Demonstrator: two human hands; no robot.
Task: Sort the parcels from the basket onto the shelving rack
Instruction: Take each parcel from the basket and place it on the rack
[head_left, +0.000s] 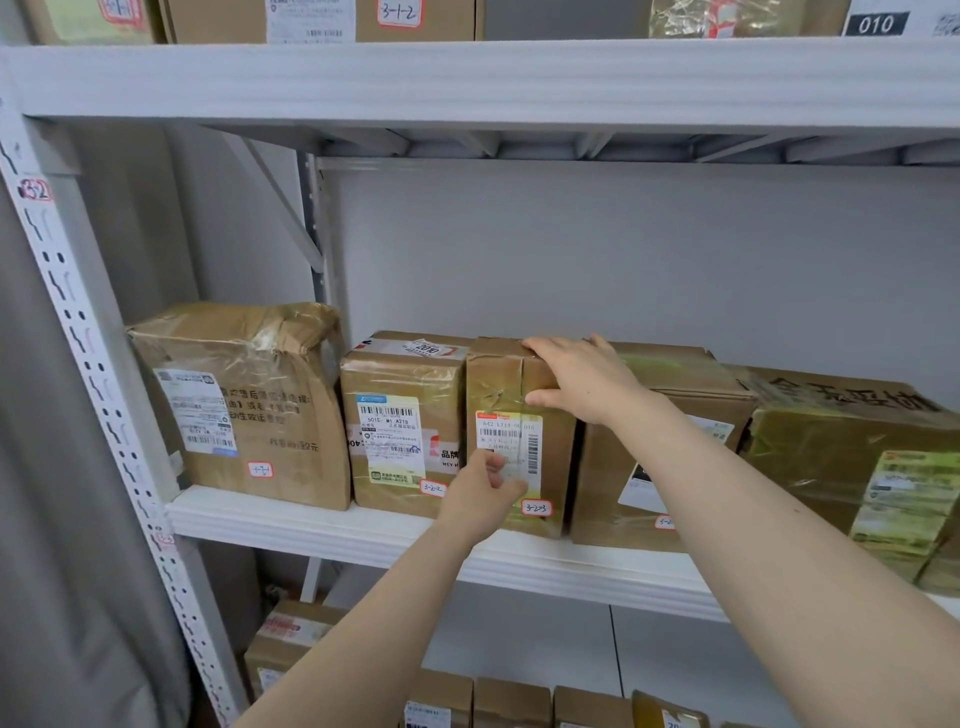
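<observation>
You have five brown cardboard parcels in a row on the middle level of the white metal shelving rack (322, 530). Your right hand (582, 382) is clamped on the top corner of the third one, a narrow brown cardboard parcel (496, 387) standing upright: fingers lie over its top and the thumb presses its front face. Your left hand (483, 491) rests against the white shipping label low on the same front face. Whether those fingers pinch anything cannot be told.

That label reads "642 1714-06 016", and a red-edged sticker (536, 508) below it says "3-2-3". Touching its left side is a taped brown box (400, 374) whose label shows "501E- M1 A218" and whose sticker (432, 488) reads "3-2-2". Further left stands a crumpled, tape-wrapped carton (244, 353) with printed Chinese text. To the right, behind your forearm, sits a wider flat box (691, 395), then a large film-wrapped carton (821, 436).

On the level above, a sticker (398, 13) reads "3-1-2" and a black tag (875, 23) reads "010".
</observation>
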